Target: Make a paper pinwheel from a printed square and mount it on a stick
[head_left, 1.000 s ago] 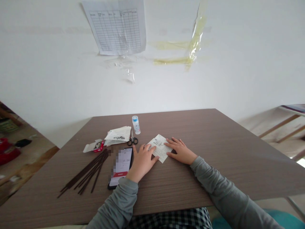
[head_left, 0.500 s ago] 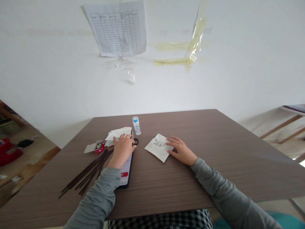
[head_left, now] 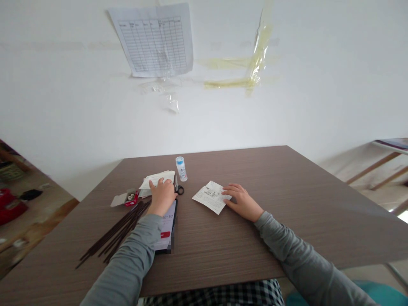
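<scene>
A creased sheet of paper with print and a small drawing lies on the table. My right hand rests at its right edge, fingers stretched out and thumb apart, touching the sheet. My left hand is over the lower edge of a stack of white papers, its fingers bent but spread. Close beside its thumb is the black ring of a pair of scissors; part of the scissors is hidden. Under my left wrist lies a phone with a lit screen, partly covered.
A small clear bottle with a blue band stands behind the scissors. At the left are an open red box of small metal pieces and a bundle of thin brown sticks. A wall with a taped chart borders the brown table.
My left hand has moved slightly left, and more of the scissors shows beside it. The right hand stays at the sheet, whose lower edge looks a little more curved.
</scene>
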A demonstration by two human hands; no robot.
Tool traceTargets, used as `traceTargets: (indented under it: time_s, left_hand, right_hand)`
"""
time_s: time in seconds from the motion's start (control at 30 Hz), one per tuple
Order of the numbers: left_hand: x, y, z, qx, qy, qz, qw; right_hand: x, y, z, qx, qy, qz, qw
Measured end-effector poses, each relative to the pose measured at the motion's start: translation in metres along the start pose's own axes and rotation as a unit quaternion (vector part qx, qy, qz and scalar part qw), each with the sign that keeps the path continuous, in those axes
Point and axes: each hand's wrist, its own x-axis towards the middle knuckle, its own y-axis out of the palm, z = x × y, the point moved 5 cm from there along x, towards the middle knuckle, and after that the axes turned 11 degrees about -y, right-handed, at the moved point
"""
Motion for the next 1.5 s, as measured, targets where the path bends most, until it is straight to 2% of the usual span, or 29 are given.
traceTargets:
  time_s: [0.3,0.77,0.87,1.0,1.13,1.27,1.5]
  left_hand:
    - [-0.007,-0.01,-0.006,-0.031,0.0,-0.04,0.999]
    - [-0.04,-0.024,-0.008,-0.082,0.02,-0.106,0.991]
    - [-0.054,-0.026,-0.015,-0.107,0.037,-0.125,0.986]
    - [-0.076,-0.022,-0.036,-0.145,0.084,-0.148,0.975]
    - [-0.087,-0.008,-0.066,-0.171,0.124,-0.12,0.97]
    - [-0.089,0.004,-0.091,-0.183,0.146,-0.092,0.968]
    - [-0.087,0.018,-0.106,-0.203,0.154,-0.042,0.966]
  right_hand:
    - [0.001,-0.002,0.002,-0.014,-0.004,-0.003,1.0]
    - [0.001,0.0,0.002,-0.018,-0.019,-0.016,1.0]
    - [0.002,0.0,0.001,-0.006,-0.025,-0.024,0.999]
    - [0.003,0.0,0.003,0.019,-0.035,-0.041,0.998]
    - [0.004,-0.004,0.007,0.037,-0.044,-0.057,0.997]
    - [0.006,-0.006,0.013,0.033,-0.06,-0.041,0.997]
    - [0.005,0.001,0.025,-0.028,-0.041,0.044,0.998]
